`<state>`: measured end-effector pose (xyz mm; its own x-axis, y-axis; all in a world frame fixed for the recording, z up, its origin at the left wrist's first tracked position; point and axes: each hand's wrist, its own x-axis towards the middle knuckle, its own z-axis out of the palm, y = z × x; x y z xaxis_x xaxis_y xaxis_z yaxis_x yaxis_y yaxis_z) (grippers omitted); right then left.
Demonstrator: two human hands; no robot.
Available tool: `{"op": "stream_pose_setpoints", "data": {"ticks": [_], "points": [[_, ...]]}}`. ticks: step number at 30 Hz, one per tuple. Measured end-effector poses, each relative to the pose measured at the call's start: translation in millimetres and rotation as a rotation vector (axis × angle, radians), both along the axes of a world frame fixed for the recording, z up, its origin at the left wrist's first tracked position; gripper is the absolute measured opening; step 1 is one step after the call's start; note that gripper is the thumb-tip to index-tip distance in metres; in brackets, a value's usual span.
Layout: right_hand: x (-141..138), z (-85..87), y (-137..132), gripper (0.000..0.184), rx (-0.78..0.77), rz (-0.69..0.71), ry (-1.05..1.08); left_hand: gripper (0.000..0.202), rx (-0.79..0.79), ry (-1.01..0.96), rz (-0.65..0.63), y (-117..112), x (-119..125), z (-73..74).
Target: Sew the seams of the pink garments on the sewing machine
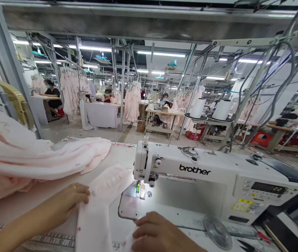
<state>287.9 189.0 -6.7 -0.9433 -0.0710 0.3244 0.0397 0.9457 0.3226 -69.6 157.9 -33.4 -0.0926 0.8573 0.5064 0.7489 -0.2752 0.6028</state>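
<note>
A pale pink fabric piece (pixel 93 224) with small darker spots lies on the table, its far end reaching toward the sewing machine's needle area. My left hand (pixel 68 199), a ring on one finger, is closed on the left edge of this fabric. At the bottom middle, my right hand (pixel 162 232) has its fingers curled over another part of pale fabric; its thumb is hidden. The white sewing machine (pixel 191 168) stands ahead of my right hand. Its lit presser foot (pixel 138 187) is beyond both hands, and the fabric edge stops left of it.
A heap of pale pink fabric (pixel 46 164) fills the left. A printed ruler (pixel 56 239) runs along the front table edge. A clear round dish (pixel 217 232) and black scissors (pixel 246 246) lie at right. Thread cones (pixel 197 108) stand behind. Several people work at machines farther off.
</note>
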Motion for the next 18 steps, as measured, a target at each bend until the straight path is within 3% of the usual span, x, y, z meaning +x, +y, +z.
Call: {"op": "stream_pose_setpoints", "data": {"ticks": [4, 8, 11, 13, 15, 18], "points": [[4, 21.7, 23, 0.032, -0.150, -0.029, 0.079, 0.098, 0.024, 0.022, -0.085, 6, 51, 41.3], [-6, 28.3, 54, 0.033, -0.250, -0.104, 0.065, 0.084, 0.116, 0.109, -0.083, 61, 97, 61.6], [-4, 17.6, 72, 0.034, -0.432, -0.079, 0.026, 0.077, 0.130, 0.186, -0.002, 99, 106, 55.9], [2, 5.1, 79, 0.028, -0.588, -0.074, -0.026, 0.075, 0.144, 0.261, 0.038, 108, 102, 46.8], [7, -5.3, 80, 0.020, -0.692, -0.022, -0.057, 0.072, 0.160, 0.367, 0.057, 102, 94, 36.4], [6, -6.7, 69, 0.028, -0.731, 0.201, 0.025, 0.060, 0.191, 0.628, 0.013, 75, 82, 21.7]]}}
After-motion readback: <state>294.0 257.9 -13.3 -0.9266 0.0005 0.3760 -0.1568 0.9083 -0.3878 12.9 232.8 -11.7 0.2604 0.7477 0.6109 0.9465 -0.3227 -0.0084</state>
